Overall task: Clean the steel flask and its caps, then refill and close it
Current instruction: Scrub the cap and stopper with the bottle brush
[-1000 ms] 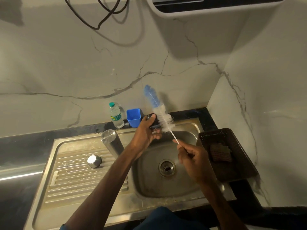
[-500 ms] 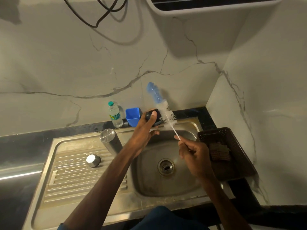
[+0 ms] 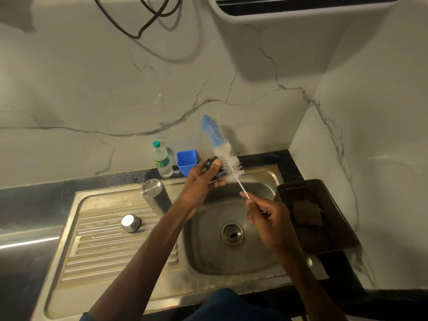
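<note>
Lower left: small steel cap [image 3: 131,223] sat on the sink drainboard [image 3: 104,251]. The steel flask [image 3: 155,196] stood just right of it, not touching. At the wall behind we had a water bottle [image 3: 162,162] with a green cap and a green-yellow label, text unreadable, and a blue cup [image 3: 186,162] beside it. Centre, over the basin [image 3: 208,256]: our left hand [image 3: 201,184] gripped the dark cap [image 3: 214,169], with the bottle brush [image 3: 223,151] bristles against it. Our right hand [image 3: 268,218] pinched the brush stem. Right: dark basket [image 3: 335,239] held a brown scrub pad [image 3: 306,213].
</note>
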`<state>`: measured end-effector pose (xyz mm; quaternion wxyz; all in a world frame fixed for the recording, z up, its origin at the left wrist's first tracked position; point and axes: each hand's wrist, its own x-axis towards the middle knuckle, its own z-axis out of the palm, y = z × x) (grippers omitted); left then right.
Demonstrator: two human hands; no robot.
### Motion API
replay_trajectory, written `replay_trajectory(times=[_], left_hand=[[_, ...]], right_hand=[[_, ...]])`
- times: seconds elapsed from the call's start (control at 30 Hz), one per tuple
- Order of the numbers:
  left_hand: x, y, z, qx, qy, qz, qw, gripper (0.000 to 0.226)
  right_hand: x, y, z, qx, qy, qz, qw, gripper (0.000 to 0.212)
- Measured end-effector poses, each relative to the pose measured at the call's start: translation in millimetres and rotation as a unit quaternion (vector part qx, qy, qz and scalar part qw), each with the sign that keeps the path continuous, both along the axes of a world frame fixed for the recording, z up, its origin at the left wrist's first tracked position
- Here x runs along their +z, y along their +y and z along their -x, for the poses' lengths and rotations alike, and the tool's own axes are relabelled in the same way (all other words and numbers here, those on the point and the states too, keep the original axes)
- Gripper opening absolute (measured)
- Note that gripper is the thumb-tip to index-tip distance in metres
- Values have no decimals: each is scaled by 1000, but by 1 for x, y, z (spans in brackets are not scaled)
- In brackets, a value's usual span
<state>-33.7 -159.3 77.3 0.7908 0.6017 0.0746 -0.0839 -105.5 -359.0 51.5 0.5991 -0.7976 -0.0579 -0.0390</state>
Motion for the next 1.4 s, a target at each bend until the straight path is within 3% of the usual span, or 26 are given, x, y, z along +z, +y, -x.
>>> replay_trajectory(times=[0.07, 0.2, 0.37, 0.5, 0.7, 0.8, 0.9, 1.03, 1.3, 1.4], left_hand=[[2, 9, -6, 26, 0, 31, 999, 30], [2, 25, -12, 62, 13, 69, 996, 49], [2, 11, -2, -2, -1, 42, 999, 25], [7, 7, -2, -13, -10, 38, 999, 25], [7, 20, -7, 38, -7, 110, 993, 32], [5, 9, -3, 2, -9, 83, 997, 26], [8, -5, 1, -27, -13, 46, 998, 39], [12, 1, -6, 5, -26, 63, 998, 26], [7, -8, -5, -20, -4, 61, 998, 43], [5, -9, -7, 1, -15, 58, 998, 35]], right_hand=[[-2, -1, 6, 8, 2, 1, 1000, 30], [-7, -6, 14, 6, 18, -7, 1000, 29], [6, 2, 2, -3, 19, -26, 999, 29], [12, 4, -2, 6, 11, -42, 999, 29], [0, 1, 12, 16, 22, -8, 1000, 29], [5, 1, 9, 11, 29, -18, 999, 29], [10, 2, 2, 8, 30, -42, 999, 30], [6, 1, 8, 9, 26, -27, 999, 28], [3, -5, 3, -23, 35, -38, 998, 27], [5, -5, 0, -15, 31, -48, 998, 27]])
